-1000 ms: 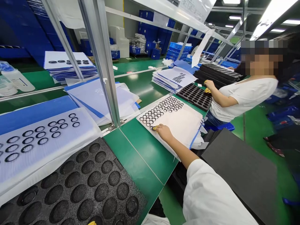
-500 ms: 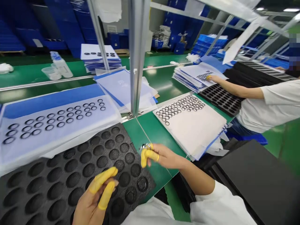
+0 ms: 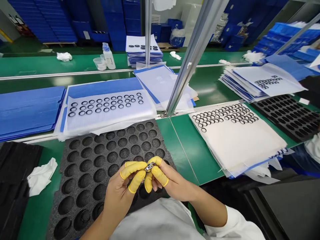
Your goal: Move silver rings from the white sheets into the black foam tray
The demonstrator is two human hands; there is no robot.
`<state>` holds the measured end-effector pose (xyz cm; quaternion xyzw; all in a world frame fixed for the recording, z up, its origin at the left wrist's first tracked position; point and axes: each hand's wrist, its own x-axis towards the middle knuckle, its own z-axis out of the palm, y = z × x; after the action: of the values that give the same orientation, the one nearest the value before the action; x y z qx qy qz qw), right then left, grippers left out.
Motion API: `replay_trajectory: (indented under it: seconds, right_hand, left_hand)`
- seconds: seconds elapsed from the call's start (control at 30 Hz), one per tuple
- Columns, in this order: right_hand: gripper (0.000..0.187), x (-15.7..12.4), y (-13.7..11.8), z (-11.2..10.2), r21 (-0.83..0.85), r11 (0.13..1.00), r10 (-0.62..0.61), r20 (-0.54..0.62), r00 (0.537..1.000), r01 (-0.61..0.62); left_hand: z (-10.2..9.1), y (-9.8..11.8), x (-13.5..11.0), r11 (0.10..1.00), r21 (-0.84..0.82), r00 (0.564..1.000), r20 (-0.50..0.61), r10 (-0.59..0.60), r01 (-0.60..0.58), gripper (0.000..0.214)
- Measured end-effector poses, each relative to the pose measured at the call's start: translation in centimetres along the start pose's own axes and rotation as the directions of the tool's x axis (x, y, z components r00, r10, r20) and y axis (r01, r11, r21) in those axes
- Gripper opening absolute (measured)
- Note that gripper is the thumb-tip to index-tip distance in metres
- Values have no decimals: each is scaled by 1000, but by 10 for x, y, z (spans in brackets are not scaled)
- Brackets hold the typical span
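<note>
A small shiny black-and-silver ring [image 3: 150, 167] is pinched between both hands above the foam tray. My left hand [image 3: 122, 186] grips its left side with yellow-covered fingertips. My right hand [image 3: 170, 176], also in yellow finger cots, closes on the ring from the right. Below lies the black foam tray [image 3: 92, 150] with rows of round pockets; most visible ones look vacant, while a few hold dark rings. Behind the tray, rows of black rings [image 3: 106, 104] rest on a white sheet [image 3: 125, 115]. The fingers partly cover the held ring.
A paper stack [image 3: 240, 143] bearing many rings lies to the right, with another foam tray [image 3: 287, 116] beyond. A metal post [image 3: 185, 63] rises behind the table. Blue sheets [image 3: 30, 108], a crumpled white cloth [image 3: 42, 176] and dark foam [image 3: 15, 186] are leftward. A bottle [image 3: 108, 57] stands behind.
My hands have come together, and my left hand now also grips the ring that my right hand held alone. The view has swung left; the co-worker's reaching arm is out of sight.
</note>
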<state>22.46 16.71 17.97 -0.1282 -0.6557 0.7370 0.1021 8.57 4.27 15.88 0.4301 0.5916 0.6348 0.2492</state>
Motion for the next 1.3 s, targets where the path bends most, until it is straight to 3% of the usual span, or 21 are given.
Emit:
replay_trajectory:
  seconds: [0.17,0.33,0.53,0.63,0.87,0.97,1.17,1.23,1.3]
  right_hand:
    - [37,-3,-3,18,-335,930,-208,-149,967,149]
    - [35,3,-3,25,-572,757,-462,-130,877,314]
    - [31,8,0,33,-685,615,-614,-106,782,390]
    - [30,8,0,35,-657,661,-596,-167,785,362]
    - [33,6,-6,35,-423,864,-428,-333,840,272]
    - [30,4,-5,36,-439,854,-435,-309,846,279]
    - [23,1,-3,40,-662,657,-606,-180,775,360]
    - [21,1,-3,40,-633,676,-601,-176,780,379]
    - [24,0,-5,40,-552,751,-534,-185,825,362]
  left_hand:
    - [-7,-3,-4,999,1,999,7,54,-54,22]
    - [-12,0,-8,997,-32,997,14,76,-75,24]
    - [-17,-1,-14,989,-35,988,-48,143,-145,38]
    - [-20,1,-14,986,0,983,-80,165,-165,41]
    - [-21,8,-11,982,18,977,-99,190,-189,30]
    - [-21,7,-13,981,43,976,-105,192,-189,31]
    - [-22,5,-14,928,228,942,-98,322,-294,48]
    - [-23,6,-13,902,275,929,-68,363,-333,48]
    - [-26,7,-12,886,299,923,-39,382,-354,44]
